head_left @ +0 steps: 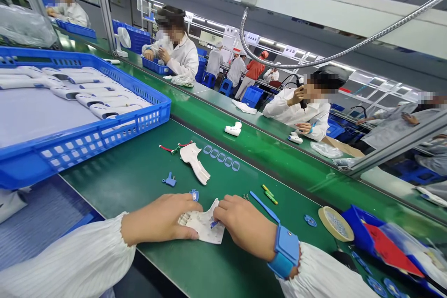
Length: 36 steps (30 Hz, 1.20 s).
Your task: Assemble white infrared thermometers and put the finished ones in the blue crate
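My left hand [160,219] and my right hand [240,223] meet over a white plastic housing shell [204,223] lying on the green bench mat [139,191]. The left fingers grip the shell's near edge. My right fingertips press on it beside a small blue part [213,224], which seems pinched between them. A second white shell [193,163] lies beyond, next to a small circuit board with red wires [176,148]. Blue plastic pieces [169,179] and several blue rings [221,157] lie nearby. A blue wrist strap [284,251] circles my right wrist.
A blue crate of white housings [84,111] fills the left. To the right lie a blue stick [264,206], green pens [268,194], a tape roll [335,223] and a blue bin [370,233]. A conveyor belt [265,149] runs behind, with co-workers [300,107] across it.
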{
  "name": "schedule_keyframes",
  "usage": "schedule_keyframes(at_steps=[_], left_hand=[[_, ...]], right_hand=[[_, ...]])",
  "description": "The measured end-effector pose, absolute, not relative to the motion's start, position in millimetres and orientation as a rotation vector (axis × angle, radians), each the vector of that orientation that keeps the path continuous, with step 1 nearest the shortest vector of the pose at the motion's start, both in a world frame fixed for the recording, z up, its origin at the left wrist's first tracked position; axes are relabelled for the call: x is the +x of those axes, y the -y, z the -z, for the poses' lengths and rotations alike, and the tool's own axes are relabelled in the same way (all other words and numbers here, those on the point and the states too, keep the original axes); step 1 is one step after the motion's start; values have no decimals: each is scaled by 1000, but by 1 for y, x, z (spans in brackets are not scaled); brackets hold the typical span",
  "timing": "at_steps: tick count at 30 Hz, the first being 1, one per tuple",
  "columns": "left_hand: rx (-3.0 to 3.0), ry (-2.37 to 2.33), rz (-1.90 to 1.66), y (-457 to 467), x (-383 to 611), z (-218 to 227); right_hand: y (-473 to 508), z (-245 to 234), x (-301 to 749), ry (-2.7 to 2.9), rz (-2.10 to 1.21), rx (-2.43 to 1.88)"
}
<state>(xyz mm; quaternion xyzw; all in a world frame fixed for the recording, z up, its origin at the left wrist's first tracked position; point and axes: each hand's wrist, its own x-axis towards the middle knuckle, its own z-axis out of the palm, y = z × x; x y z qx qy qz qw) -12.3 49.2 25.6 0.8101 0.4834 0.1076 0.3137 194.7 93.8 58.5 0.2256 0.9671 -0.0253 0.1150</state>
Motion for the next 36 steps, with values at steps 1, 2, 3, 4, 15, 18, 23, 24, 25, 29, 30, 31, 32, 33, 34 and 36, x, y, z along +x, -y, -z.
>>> schedule_keyframes(at_steps=[1,2,3,4,15,18,23,24,25,29,30,31,32,33,34,36], left_hand=[[2141,-1270,-283,-50,-13,-25],[2147,-1265,-285,-50,-13,-25],[2154,-1264,-291,-50,-13,-25],[2162,-1262,-298,-50,-12,-25],[2203,-1306,-266,-50,-10,-28],[2209,-1306,-264,-48,-10,-29],[2229,-1300,-279,-47,-9,-29],[2224,-1303,-285,-47,-9,-29],[2215,-1308,-298,-47,-9,-29],[2138,-1312,-430,-47,-12,-29],[2126,-1311,-461,-47,-13,-29],[2126,-1317,-487,-47,-13,-29],[2136,-1326,-508,-46,-12,-29],[2153,-1339,-520,-46,-12,-30],[2167,-1355,-528,-46,-11,-30],[2179,-1394,-526,-46,-9,-33]], right_hand=[[-94,-57,195,-2831,79,644],[-95,-55,195,-2830,88,634],[-96,-54,195,-2829,93,626],[-96,-53,195,-2829,95,624],[-99,-47,196,-2883,208,758],[-98,-44,197,-2907,255,830],[-95,-42,202,-2950,359,1011],[-95,-43,205,-2958,371,1054],[-94,-44,208,-2973,394,1114],[-90,-45,220,-3002,852,1596],[-89,-44,221,-2957,1081,1706],[-88,-42,221,-2885,1342,1763],[-88,-41,221,-2799,1600,1761],[-87,-38,220,-2709,1846,1725],[-87,-36,218,-2626,2061,1680],[-86,-32,214,-2510,2331,1641]])
